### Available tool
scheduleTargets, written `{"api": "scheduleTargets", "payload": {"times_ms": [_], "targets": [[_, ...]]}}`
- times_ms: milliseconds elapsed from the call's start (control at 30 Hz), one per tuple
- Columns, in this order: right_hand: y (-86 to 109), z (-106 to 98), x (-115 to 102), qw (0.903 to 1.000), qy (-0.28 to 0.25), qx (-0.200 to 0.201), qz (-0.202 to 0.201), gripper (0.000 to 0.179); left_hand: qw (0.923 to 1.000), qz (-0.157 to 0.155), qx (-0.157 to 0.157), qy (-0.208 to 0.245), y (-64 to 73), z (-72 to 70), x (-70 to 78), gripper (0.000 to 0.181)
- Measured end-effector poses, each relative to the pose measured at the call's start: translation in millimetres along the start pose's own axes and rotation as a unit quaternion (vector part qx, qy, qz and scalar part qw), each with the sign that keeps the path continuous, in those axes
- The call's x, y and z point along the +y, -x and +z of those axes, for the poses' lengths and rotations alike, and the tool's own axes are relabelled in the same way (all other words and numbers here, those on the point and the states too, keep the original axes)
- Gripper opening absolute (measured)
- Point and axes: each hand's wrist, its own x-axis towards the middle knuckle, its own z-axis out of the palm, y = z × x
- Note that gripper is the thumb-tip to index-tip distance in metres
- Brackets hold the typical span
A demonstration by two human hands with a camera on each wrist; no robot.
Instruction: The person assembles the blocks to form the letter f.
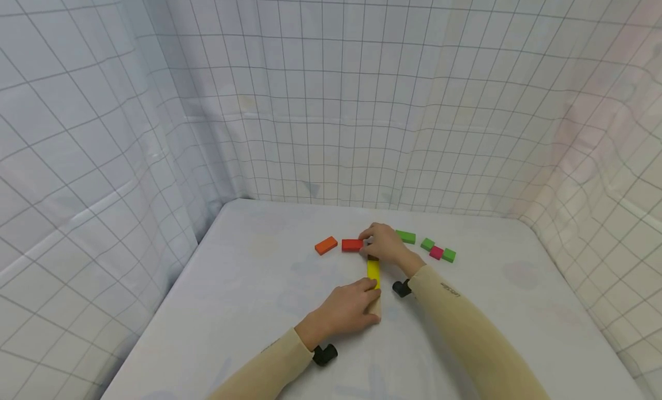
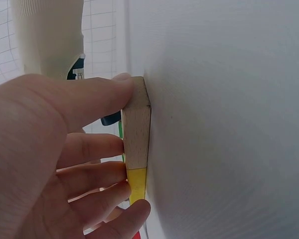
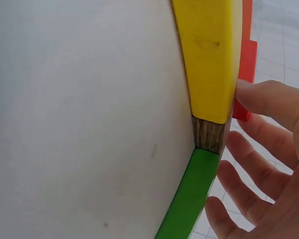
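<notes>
My left hand (image 1: pixel 346 308) rests along a plain wooden block (image 2: pixel 137 142) and a yellow block (image 1: pixel 373 272), which stand end to end. Its thumb touches the wooden block's near end; the other fingers lie loosely extended along both blocks. At the far end of the row is my right hand (image 1: pixel 385 243), its thumb against the yellow block. In the right wrist view, a short dark brown block (image 3: pixel 208 135) adjoins the yellow one, followed by a green block (image 3: pixel 189 191) set at an angle. The right fingers reach alongside these, slightly bent. My right hand covers part of the row in the head view.
A red block (image 1: pixel 351 245) and an orange block (image 1: pixel 326 245) lie left of the right hand. To its right are a longer green block (image 1: pixel 405 237), two small green blocks (image 1: pixel 449 255) and a small pink block (image 1: pixel 437 252). Gridded white curtains (image 1: pixel 357 101) surround the white table (image 1: pixel 248 296).
</notes>
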Motion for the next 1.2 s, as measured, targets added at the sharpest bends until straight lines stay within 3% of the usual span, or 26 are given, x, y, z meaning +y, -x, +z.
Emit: {"api": "scheduleTargets", "payload": {"times_ms": [433,833,1200], "targets": [[2.4,-0.6,-1.9,0.9970,-0.037,-0.011,0.066,0.029,0.9999,-0.008,-0.009,0.005,-0.8,-0.3,0.3,0.055],[-1.0,6.3,-6.8,0.9981,-0.025,-0.004,0.057,0.029,1.0000,0.001,0.004,-0.001,0.1,-0.3,1.8,0.053],[-0.6,4.4,-3.6,0.9973,-0.037,-0.007,0.064,0.029,0.9999,-0.012,-0.009,0.005,-1.6,1.0,1.1,0.055]]}}
